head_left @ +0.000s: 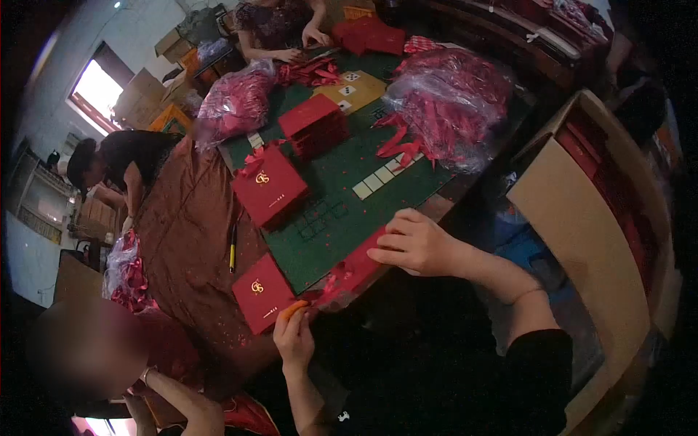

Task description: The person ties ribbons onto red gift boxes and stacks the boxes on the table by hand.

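Observation:
In the head view, my left hand (pixel 294 338) is closed around a small orange object (pixel 296 308) whose kind I cannot make out. It sits at the left end of a red panel (pixel 363 254) by the table's near edge, with shiny red ribbon (pixel 339 277) along it. My right hand (pixel 418 243) reaches over the panel's right end, fingers stretched and apart, fingertips at its edge. Just beyond my left hand lies a red box (pixel 263 294) with gold lettering. Farther up stands a stack of red boxes (pixel 270 185) with a ribbon on top.
The green mat (pixel 331 236) carries more red boxes (pixel 314 125) and plastic bags of red ribbon (pixel 454 102) (pixel 236 102). A yellow-and-black pen (pixel 233 248) lies on brown cloth (pixel 178 211). A large carton (pixel 589 225) stands at my right. Other people work at the far side and left.

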The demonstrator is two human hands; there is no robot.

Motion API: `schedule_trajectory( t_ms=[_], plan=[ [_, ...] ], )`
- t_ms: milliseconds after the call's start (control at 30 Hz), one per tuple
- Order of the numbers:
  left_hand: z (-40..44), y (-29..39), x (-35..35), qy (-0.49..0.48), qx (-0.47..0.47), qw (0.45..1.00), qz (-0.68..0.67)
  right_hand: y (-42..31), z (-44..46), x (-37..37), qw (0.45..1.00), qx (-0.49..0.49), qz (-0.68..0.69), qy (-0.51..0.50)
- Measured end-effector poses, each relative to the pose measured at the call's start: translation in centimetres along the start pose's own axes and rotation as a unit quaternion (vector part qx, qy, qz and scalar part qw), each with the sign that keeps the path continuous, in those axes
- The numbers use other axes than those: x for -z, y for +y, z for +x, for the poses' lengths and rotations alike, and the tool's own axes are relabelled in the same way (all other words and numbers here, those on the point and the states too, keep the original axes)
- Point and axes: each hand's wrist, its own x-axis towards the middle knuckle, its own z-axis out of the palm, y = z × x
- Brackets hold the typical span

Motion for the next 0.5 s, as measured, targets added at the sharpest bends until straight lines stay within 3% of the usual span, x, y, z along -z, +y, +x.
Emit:
schedule_trajectory(
  t_ms=[33,100,200,233,300,333,367,400,467,500],
  plan=[
    [0.2,0.1,0.2,0.013,0.000,1.000,0.014,-0.2,1.3,0.7,0.999,-0.020,0.013,0.030],
    [1.3,0.7,0.3,0.050,-0.002,0.999,-0.005,-0.1,3.7,1.2,0.986,-0.128,0.105,-0.028],
    [2.3,0.0,0.4,0.018,0.032,0.997,0.067,3.7,4.2,-5.2,0.958,-0.173,0.225,-0.030],
    [2.6,-0.3,0.3,0.021,0.011,0.992,0.124,5.0,3.6,-7.9,0.975,-0.130,0.182,0.006],
    [2.9,-1.1,0.1,-0.004,-0.008,0.983,0.182,6.4,2.4,-9.2,0.989,-0.135,0.056,-0.025],
    [2.3,-2.1,0.0,-0.037,0.011,0.977,0.210,7.2,1.7,-9.1,0.977,-0.180,0.113,-0.014],
    [2.1,-2.2,-0.2,-0.028,0.014,0.975,0.220,7.8,1.9,-7.8,0.964,-0.248,0.083,-0.053],
    [2.0,-2.3,-0.1,-0.014,0.020,0.971,0.238,9.0,0.7,-8.1,0.972,-0.236,-0.022,0.002],
    [2.2,-1.5,-0.4,0.006,0.040,0.966,0.255,11.3,-0.8,-8.0,0.940,-0.309,-0.135,-0.054],
    [2.4,-1.3,-0.6,0.005,0.051,0.955,0.292,12.0,-1.7,-8.2,0.943,-0.292,-0.163,0.003]
  ],
)
